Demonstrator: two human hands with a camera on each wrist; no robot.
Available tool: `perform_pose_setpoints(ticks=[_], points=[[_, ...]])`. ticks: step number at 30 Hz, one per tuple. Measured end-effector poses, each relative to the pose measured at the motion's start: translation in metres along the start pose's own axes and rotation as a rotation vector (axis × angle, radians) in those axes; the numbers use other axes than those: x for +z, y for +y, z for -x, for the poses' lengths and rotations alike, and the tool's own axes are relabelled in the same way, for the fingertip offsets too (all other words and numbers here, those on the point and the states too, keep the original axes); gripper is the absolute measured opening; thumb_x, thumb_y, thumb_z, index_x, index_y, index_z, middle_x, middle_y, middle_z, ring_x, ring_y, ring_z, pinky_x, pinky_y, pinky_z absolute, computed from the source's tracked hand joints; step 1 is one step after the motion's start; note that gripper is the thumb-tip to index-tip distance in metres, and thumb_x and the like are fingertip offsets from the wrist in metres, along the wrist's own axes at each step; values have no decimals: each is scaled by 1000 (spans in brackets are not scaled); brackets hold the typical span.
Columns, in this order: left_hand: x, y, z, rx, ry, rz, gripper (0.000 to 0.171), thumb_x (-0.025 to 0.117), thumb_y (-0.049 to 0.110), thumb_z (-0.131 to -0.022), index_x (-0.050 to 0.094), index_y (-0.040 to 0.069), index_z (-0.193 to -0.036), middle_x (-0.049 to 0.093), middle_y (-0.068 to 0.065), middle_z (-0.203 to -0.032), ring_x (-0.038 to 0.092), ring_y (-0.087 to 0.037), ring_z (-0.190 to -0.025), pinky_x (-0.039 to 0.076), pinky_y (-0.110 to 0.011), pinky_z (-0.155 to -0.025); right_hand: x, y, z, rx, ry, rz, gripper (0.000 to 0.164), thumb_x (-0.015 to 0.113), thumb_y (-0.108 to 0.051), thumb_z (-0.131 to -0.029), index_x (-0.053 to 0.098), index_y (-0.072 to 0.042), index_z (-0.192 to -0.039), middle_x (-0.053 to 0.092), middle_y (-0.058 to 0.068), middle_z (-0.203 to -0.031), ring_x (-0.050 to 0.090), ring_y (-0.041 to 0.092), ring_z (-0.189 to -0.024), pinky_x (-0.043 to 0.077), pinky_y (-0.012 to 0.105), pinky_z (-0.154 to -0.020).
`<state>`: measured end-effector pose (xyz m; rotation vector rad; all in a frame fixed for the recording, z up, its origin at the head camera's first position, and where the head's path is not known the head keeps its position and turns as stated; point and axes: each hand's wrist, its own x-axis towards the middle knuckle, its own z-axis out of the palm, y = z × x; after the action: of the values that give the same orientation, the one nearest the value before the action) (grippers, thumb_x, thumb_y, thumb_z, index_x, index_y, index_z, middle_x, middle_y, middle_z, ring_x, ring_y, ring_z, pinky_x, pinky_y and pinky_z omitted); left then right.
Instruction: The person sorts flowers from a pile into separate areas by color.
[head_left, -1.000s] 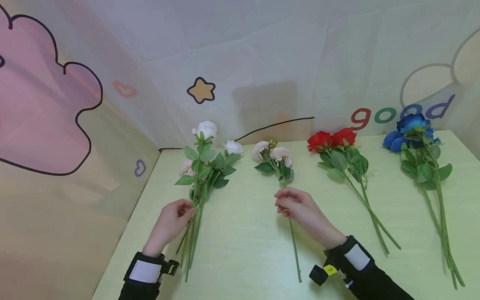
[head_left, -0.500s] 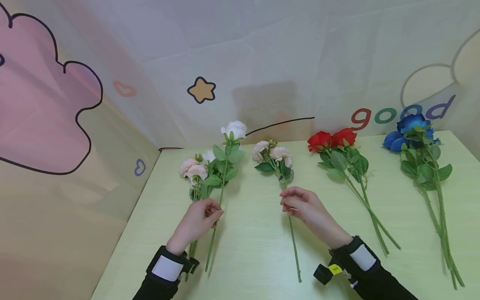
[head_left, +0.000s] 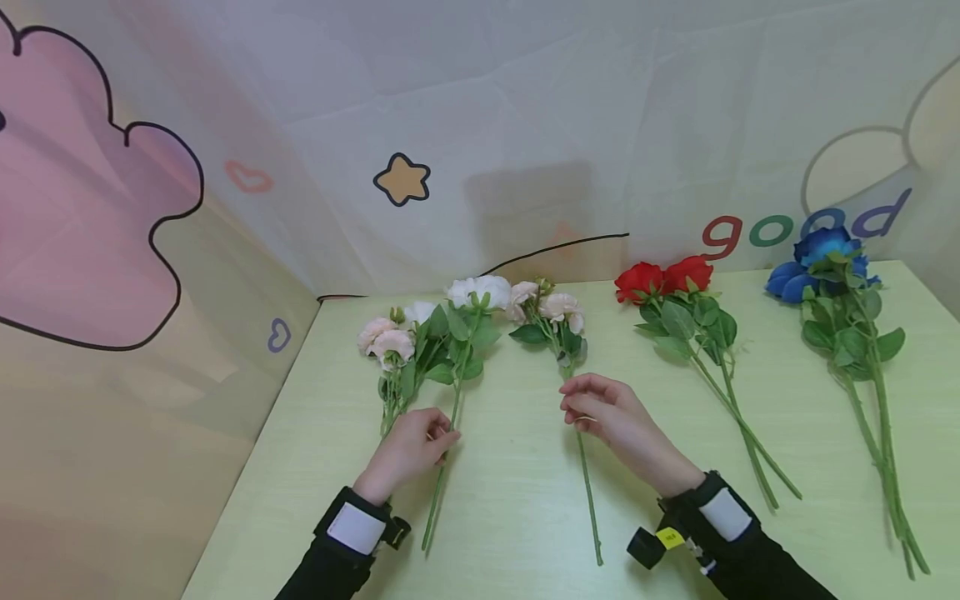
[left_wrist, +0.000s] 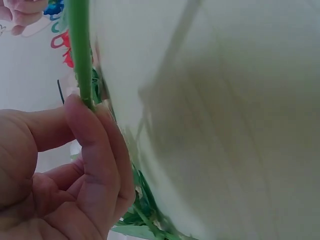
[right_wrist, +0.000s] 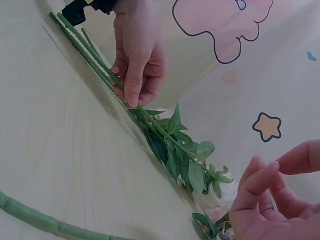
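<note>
My left hand (head_left: 411, 446) pinches the green stem (left_wrist: 80, 50) of a white rose (head_left: 480, 293) between thumb and fingertips. Its bloom lies up at the back of the table, overlapping the left pink flower of the middle stem in the head view. Left of it, another white rose (head_left: 420, 312) and a bunch of pale pink flowers (head_left: 393, 343) lie together, their stems partly hidden by the left hand. My right hand (head_left: 611, 421) hovers over the stem (head_left: 589, 492) of the middle pale pink flowers (head_left: 562, 310), fingers loosely curled and holding nothing.
Two red roses (head_left: 663, 279) with crossing stems lie right of the middle on the light wooden table (head_left: 517, 533). Farther right lie several blue flowers (head_left: 821, 258). A printed cloth backdrop (head_left: 525, 100) hangs behind the table's back edge.
My left hand has moved right, bringing one white rose away from the left bunch and lowering it beside the middle pink flowers. The right hand has shifted slightly right.
</note>
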<state>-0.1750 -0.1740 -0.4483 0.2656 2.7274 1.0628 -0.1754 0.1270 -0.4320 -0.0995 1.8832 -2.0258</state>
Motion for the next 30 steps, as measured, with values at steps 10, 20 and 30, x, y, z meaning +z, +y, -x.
perform_pose_setpoints(ticks=[10,20,30], points=[[-10,-21,0,-118,50,-26,10,65,11,-97,67,1,-94,63,-6,-72,61,-12,-57,44,-25,-53,0,1,0,-9,-2,-8,17,50,-11,-104,56,-1,-116,59,-2,-95,59,9,-88,54,23,-82],[-35,-44,8,-209,100,-32,11,64,13,-97,64,2,-93,59,-6,-71,60,-14,-57,43,-25,-52,0,1,-1,-12,-4,-16,16,50,-10,-104,57,-1,-115,59,-2,-96,59,9,-89,54,23,-82],[-14,-24,-1,-91,47,104,11,65,13,-97,66,2,-95,65,-7,-77,63,-11,-61,50,-24,-55,0,0,-1,3,0,2,19,50,-11,-104,56,0,-118,60,-2,-96,60,9,-89,54,22,-82]])
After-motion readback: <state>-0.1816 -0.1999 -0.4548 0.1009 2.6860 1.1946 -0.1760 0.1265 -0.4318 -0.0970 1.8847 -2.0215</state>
